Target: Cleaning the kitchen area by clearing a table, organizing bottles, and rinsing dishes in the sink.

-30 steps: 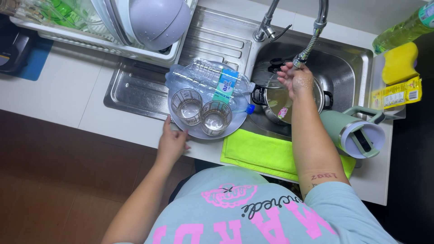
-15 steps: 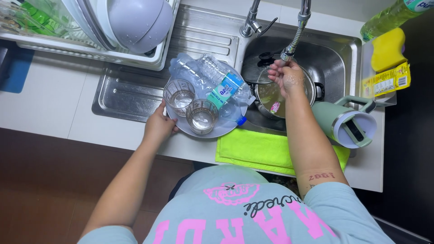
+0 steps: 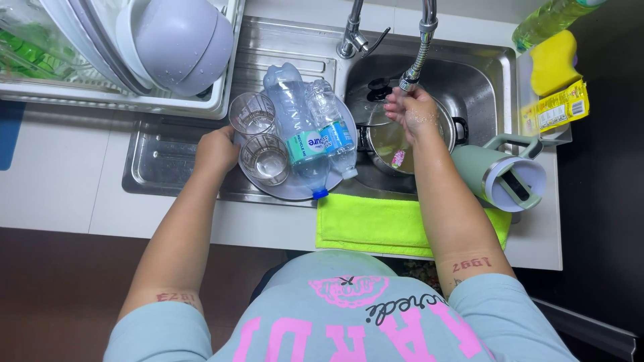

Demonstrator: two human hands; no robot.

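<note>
Left hand: the left hand (image 3: 216, 151) grips the near left edge of the round plate (image 3: 295, 191), fingers curled over its rim, so the load on it stays steady on the draining board (image 3: 157, 161).
Plate load: two clear glasses (image 3: 258, 137) stand upright on the left part of the plate, and two plastic bottles (image 3: 302, 127) lie flat on its right part, caps toward the person; lying down, they cannot topple off.
Right hand: the right hand (image 3: 412, 114) is under the hose tap (image 3: 417, 50), fingers loosely bent and wet, right at the spout so the water meets it over the sink (image 3: 483, 74); whether it grasps anything I cannot tell.
Pot: a steel pot (image 3: 402, 144) sits in the sink just below that hand, with some liquid in it, placed to catch what runs off; a lid (image 3: 376, 100) rests beside it toward the tap.
Cloth: a green cloth (image 3: 382, 224) lies folded on the bench (image 3: 60, 181) at the sink's front edge, near the drips.
Mug: a green mug (image 3: 500, 177) lies on its side right of the pot, mouth toward the person.
Rack: a dish rack (image 3: 107, 100) behind the plate holds grey bowls (image 3: 178, 40) tilted to drain.
Sponge: a yellow sponge (image 3: 553, 60) sits on the far right, within reach of the sink.
</note>
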